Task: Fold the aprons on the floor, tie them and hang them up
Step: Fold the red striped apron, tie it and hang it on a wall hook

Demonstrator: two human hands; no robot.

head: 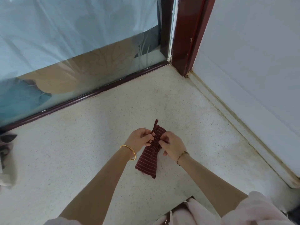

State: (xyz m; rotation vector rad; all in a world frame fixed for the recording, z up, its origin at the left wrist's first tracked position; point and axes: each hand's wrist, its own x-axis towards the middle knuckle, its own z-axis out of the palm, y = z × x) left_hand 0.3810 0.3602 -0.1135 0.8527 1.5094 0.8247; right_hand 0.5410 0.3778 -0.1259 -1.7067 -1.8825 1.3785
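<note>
A pale speckled terrazzo floor (100,143) spread under and around the left hand (140,136) and the right hand (172,146). Beyond them and to the left ran a dark red-brown door rail (84,96), carrying a glass panel (113,62) etched with leaves and partly covered by a wrinkled pale blue film (65,30). A scuffed red-brown wooden door post (186,38) stood beyond the right hand, and a plain white wall (259,62) with a stained pale skirting (227,112) ran along to its right.

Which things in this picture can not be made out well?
Head view: how the strings of the striped apron are tied, under left hand and right hand.
Head view: cloth at left edge, cut off by the frame.
Head view: shapes behind the glass door, blurred by film.
</note>
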